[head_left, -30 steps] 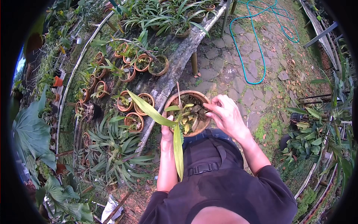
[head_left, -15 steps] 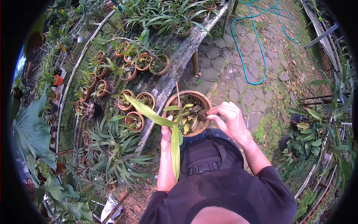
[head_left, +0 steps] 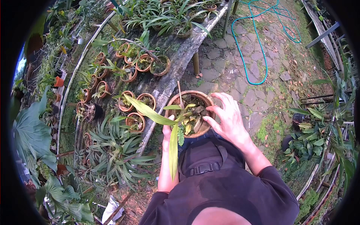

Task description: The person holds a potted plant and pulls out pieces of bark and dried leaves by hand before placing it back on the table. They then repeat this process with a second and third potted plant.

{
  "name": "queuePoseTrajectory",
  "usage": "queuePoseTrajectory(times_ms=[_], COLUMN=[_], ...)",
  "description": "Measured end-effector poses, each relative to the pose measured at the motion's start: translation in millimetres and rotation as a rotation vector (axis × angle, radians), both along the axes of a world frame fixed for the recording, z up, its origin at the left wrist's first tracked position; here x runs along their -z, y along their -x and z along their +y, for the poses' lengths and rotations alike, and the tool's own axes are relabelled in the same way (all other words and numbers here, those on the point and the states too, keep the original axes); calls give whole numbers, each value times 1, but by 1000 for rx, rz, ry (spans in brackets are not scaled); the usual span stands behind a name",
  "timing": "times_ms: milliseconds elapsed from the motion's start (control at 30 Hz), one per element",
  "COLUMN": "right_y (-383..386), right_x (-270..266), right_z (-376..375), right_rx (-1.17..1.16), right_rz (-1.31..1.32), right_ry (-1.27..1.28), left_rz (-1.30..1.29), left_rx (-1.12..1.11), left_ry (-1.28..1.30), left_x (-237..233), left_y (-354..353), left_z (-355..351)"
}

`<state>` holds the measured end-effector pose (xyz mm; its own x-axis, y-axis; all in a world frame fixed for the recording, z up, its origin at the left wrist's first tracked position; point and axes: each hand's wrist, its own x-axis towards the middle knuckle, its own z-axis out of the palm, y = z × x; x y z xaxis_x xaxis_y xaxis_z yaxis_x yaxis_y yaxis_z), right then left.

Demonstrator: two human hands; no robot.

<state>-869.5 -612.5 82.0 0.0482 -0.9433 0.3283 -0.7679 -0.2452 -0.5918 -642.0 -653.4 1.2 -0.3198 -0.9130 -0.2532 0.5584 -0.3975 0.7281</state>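
Note:
A round clay pot (head_left: 205, 98) is held up in front of my waist. In it grows a plant with long yellow-green leaves (head_left: 149, 112), among dark chunky potting material (head_left: 198, 111) and several yellowish stems. A thin brown stick (head_left: 180, 93) stands at the pot's far left side. My left hand (head_left: 167, 131) grips the pot's left side, its thumb near the leaf base and its other fingers hidden. At the right rim, my right hand (head_left: 226, 117) has its fingers spread, with the thumb and fingertips over the potting material. Nothing shows between them.
Several small potted plants (head_left: 129, 73) stand on the weathered bench (head_left: 176, 80) to the left. A spiky-leaved plant (head_left: 120, 153) spreads below them. A teal hose (head_left: 243, 62) lies on the stone path (head_left: 255, 71). Leafy plants (head_left: 311, 138) line the right side.
My right hand's fingers have spread from a pinch, and the thumb has moved left over the potting material. The pot has shifted and tilted slightly; my left hand still holds it.

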Motion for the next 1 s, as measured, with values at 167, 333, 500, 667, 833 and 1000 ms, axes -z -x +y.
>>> queuePoseTrajectory(times_ms=[167,333,500,667,833,1000], right_y=[-1,-11,-13,-23,-33,-41], right_x=[6,-7,-9,-4,-4,-8], right_z=[-1,-5,-13,-14,-9,-7], right_rx=[-28,-135,-217,-255,-194,-164], right_rz=[-112,-38,84,104,138,186], right_ry=[-56,66,30,-23,-129,-188], left_rz=[-77,-120,-16,-38,-82,-101], left_rx=[-36,-69,-33,3,-1,-4], left_ry=[-1,46,-21,-37,-24,-21], left_x=[-2,-2,-19,-18,-4,-1], left_y=[0,1,5,1,-13,-17], left_z=[0,-2,2,5,11,16])
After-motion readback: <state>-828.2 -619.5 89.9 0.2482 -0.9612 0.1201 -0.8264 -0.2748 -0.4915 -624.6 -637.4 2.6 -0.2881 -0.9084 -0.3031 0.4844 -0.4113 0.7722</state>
